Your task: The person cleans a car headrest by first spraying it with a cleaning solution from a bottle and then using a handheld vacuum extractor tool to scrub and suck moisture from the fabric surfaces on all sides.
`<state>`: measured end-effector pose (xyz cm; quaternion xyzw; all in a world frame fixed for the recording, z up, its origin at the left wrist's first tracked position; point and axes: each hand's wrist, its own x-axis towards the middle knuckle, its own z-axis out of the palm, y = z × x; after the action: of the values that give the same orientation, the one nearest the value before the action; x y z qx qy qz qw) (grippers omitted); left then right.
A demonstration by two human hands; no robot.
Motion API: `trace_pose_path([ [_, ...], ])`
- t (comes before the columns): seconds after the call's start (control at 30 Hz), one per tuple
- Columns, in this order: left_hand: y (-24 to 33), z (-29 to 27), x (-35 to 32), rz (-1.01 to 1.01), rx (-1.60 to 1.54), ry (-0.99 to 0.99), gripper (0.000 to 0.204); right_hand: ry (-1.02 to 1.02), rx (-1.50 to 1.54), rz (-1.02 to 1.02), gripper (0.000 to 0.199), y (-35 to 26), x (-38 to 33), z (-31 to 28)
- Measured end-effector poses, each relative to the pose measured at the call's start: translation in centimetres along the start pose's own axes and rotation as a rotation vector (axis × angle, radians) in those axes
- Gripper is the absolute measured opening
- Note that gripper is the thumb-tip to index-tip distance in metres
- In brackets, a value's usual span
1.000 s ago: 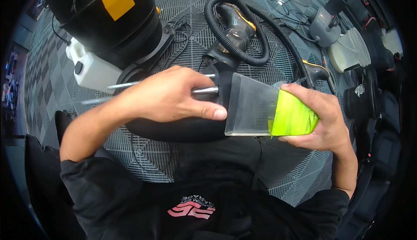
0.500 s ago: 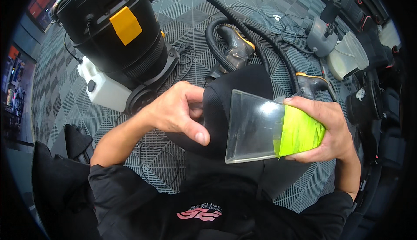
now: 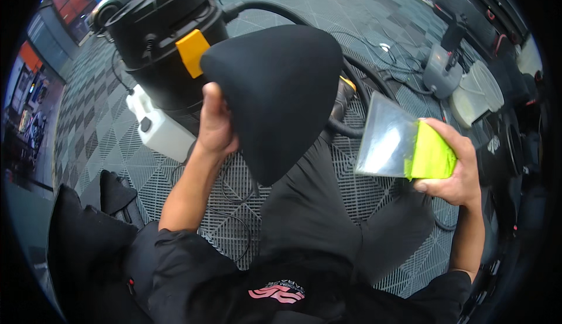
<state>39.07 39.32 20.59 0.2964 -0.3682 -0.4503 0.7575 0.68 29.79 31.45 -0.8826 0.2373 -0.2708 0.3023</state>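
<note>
A black, smooth padded piece, rounded-triangular and shaped like a car headrest, is raised in front of me, its broad face towards me and its narrow end low. My left hand grips its left side; the thumb shows at the edge and most fingers are hidden behind it. On the right, a clear flared vacuum nozzle is in my right hand, whose fingers wrap round the bright green tape at its narrow end. The nozzle's wide mouth faces the padded piece, with a gap between them.
A black wet vacuum with yellow latches stands at the far left, a white jerrycan beside it. Its black hose loops behind the padded piece. At right are a grey machine and a translucent bucket. Cables cross the tiled floor.
My left hand has raised the padded piece and turned its broad smooth face towards me. The nozzle has shifted right, away from the piece. My view has tilted up slightly.
</note>
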Motion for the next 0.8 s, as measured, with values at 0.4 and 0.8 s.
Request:
trace_pose_path([
  [0.4,-2.1,2.9,0.8,0.291,0.122,-0.038,0.086,0.069,0.188,-0.051,0.079,-3.9,7.0,2.8],
  [0.8,-5.0,6.7,1.4,0.242,-0.186,-0.145,0.113,0.048,0.100,-0.114,0.081,-4.0,5.5,1.9],
])
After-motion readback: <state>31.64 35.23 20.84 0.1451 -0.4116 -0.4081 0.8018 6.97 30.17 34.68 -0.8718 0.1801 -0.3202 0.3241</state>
